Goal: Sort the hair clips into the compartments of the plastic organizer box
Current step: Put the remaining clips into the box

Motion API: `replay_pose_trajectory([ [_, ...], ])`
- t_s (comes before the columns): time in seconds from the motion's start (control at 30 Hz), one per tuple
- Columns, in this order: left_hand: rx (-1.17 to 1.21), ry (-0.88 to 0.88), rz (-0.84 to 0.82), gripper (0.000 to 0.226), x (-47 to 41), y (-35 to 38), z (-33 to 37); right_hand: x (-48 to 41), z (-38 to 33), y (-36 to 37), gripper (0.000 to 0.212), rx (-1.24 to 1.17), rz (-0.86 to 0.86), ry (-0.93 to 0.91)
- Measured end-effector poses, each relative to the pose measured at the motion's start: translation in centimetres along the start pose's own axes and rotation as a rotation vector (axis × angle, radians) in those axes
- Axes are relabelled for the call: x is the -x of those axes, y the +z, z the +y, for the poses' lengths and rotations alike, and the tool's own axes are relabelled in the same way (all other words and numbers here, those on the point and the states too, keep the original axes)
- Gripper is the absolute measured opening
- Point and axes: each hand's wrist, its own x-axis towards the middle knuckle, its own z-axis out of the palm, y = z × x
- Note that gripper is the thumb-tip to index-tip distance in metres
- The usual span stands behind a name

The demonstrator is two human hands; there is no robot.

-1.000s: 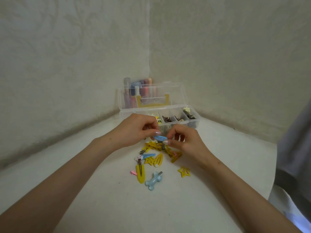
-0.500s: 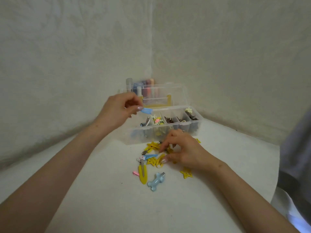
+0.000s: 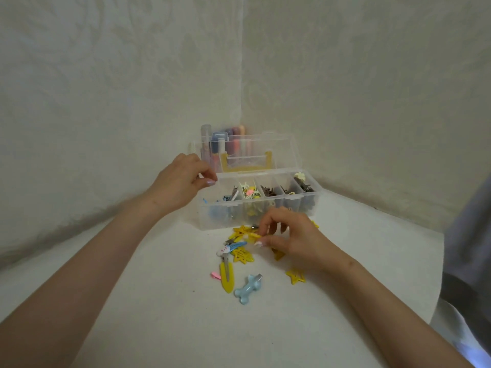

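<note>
Head view, near to far. Both forearms reached forward over a white surface (image 3: 138, 322). Nearest, below the right hand (image 3: 292, 239), lay a blue bone clip (image 3: 248, 288). A long yellow clip (image 3: 228, 278) lay just to its left, with a small pink clip (image 3: 215, 275) touching that one's left edge. A yellow star (image 3: 295, 276) lay beside the right wrist.

Just left of the right hand, a blue-white clip (image 3: 231, 247) rested across more yellow stars (image 3: 243, 255). The right hand, fingers curled, pinched a yellow clip (image 3: 252, 236) between thumb and forefinger just above the pile (image 3: 240, 231) in front of the box (image 3: 208, 223).

The clear box stood open beyond the right hand, and its five compartments ran left to right. The leftmost held blue and grey clips (image 3: 227, 197), the second pale yellow clips (image 3: 249, 193), and the third brown clips (image 3: 268, 192). The fourth held few pieces that were too small to tell. The fifth held dark clips with a pale flower (image 3: 300, 176).

The left hand (image 3: 183, 183) hovered at the box's left end, beside the leftmost compartment. Its fingers were loosely curled with the thumb apart from them, and nothing showed in its grasp.

The raised lid (image 3: 281, 150) carried a yellow handle (image 3: 245, 167). Behind it, beyond the left hand, stood pastel tubes (image 3: 220, 138) in the corner of two pale walls (image 3: 106, 88). Grey cloth (image 3: 467, 235) filled the edge to the far right of the right hand.
</note>
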Motion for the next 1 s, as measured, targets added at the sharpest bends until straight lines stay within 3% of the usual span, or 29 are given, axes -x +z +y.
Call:
replay_pose_trajectory([
  [0.13,0.118,0.085,0.056,0.009,0.2,-0.4,2.3,-0.1,-0.1,0.0,0.019,-0.248,0.118,0.092],
  [0.33,0.335,0.186,-0.218,0.008,1.3,0.4,5.5,-0.3,-0.5,-0.2,0.016,-0.4,0.201,0.065],
  [0.57,0.349,0.184,-0.243,0.002,1.6,1.2,6.1,-0.2,-0.5,-0.2,0.018,-0.388,0.208,0.044],
  [0.87,0.403,0.179,-0.215,0.006,1.6,0.3,5.9,-0.1,0.1,0.3,0.017,-0.185,0.25,0.057],
  [1.0,0.424,0.135,-0.077,0.007,1.0,-0.4,4.9,-0.1,1.0,0.7,0.004,0.244,0.207,0.002],
])
